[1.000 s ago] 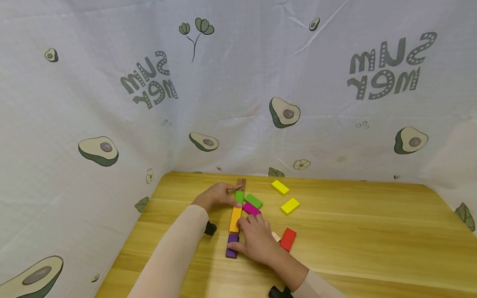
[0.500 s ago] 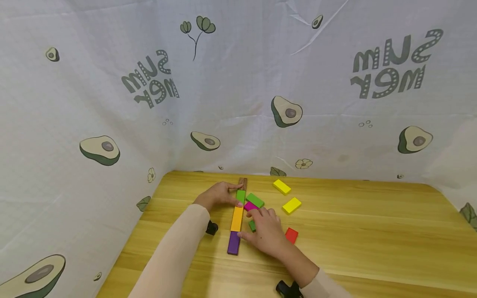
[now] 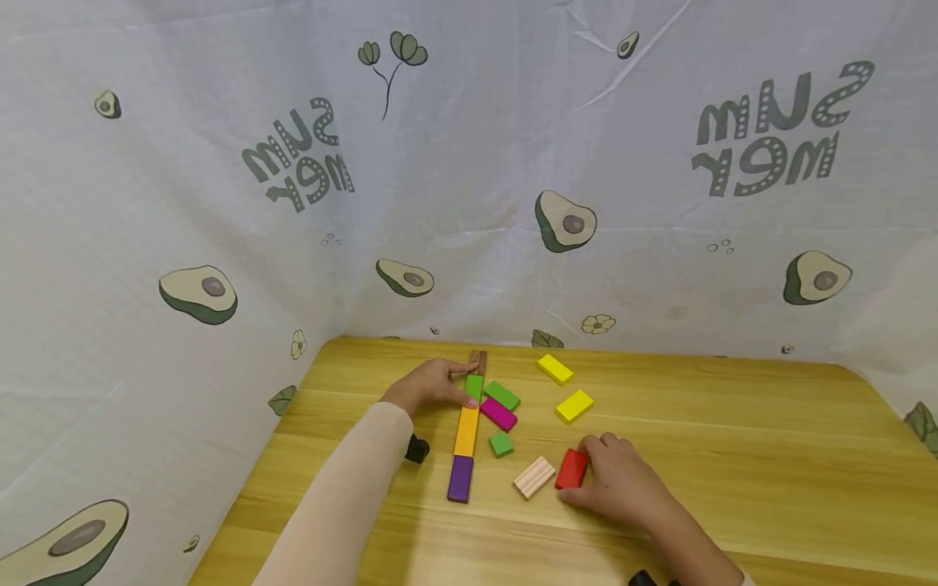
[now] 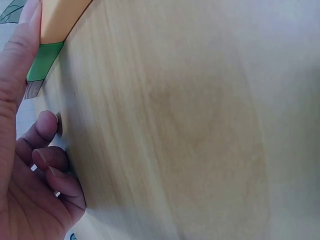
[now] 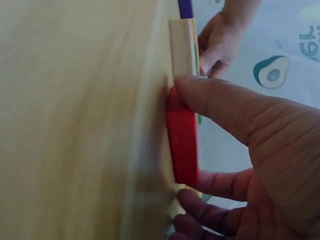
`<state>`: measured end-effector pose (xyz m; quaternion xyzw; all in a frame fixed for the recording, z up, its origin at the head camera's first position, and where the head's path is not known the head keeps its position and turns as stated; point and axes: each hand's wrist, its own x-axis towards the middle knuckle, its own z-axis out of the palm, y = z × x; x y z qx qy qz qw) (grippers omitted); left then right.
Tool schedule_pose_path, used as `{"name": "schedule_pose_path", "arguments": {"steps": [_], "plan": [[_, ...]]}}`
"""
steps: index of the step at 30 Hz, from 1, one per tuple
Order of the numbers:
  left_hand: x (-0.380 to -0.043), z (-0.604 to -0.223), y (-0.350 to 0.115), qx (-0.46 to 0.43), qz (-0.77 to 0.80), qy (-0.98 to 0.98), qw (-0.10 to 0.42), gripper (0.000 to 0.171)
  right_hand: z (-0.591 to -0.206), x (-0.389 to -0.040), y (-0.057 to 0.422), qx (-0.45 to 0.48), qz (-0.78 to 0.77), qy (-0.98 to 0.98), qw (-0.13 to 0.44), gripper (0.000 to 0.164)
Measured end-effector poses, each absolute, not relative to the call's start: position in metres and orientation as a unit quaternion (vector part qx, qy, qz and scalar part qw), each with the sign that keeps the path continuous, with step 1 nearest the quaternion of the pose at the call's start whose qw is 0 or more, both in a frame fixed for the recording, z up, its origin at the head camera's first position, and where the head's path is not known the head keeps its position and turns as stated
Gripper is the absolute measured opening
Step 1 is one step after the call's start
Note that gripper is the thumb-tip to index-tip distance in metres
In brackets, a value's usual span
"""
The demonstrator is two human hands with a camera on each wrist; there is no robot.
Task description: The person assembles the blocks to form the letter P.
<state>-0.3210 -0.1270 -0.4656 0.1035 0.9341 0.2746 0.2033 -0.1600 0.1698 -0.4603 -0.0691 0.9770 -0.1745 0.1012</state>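
In the head view a straight row of flat wooden blocks lies on the table: brown [image 3: 480, 358], green [image 3: 474, 386], orange [image 3: 466, 431] and purple [image 3: 460, 478]. My left hand [image 3: 432, 382] rests at the row's far part. Its index finger reaches to the brown block and its thumb touches near the green-orange joint; the remaining fingers curl loosely beside the row in the left wrist view. At the right, my right hand [image 3: 623, 482] pinches a red block [image 3: 571, 470] by its ends, thumb on the near end, fingers at the far one. The right wrist view shows this red block [image 5: 184, 142] close up.
Right of the row lie a green block [image 3: 502, 395], a magenta block [image 3: 499, 414], a small green block [image 3: 501, 444] and a ridged natural-wood block [image 3: 535, 477]. Two yellow blocks [image 3: 554, 369] lie farther back. A printed white cloth [image 3: 469, 163] hangs behind the table.
My right hand has left the purple block, now flush against the orange one, and moved right to the red block. My left hand has stayed at the row.
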Motion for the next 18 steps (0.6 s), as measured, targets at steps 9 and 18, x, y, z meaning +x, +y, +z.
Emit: {"name": "schedule_pose_path", "arguments": {"steps": [9,18], "plan": [[-0.319,-0.464,-0.126,0.105,0.279,0.933,0.204,0.08,-0.455,-0.147,0.143,-0.09,-0.198,0.976,0.016,0.07],[-0.318,-0.464,-0.126,0.097,0.284,0.933,0.198,0.08,-0.457,-0.134,0.069,-0.247,-0.207,0.945,0.054,0.07]]}}
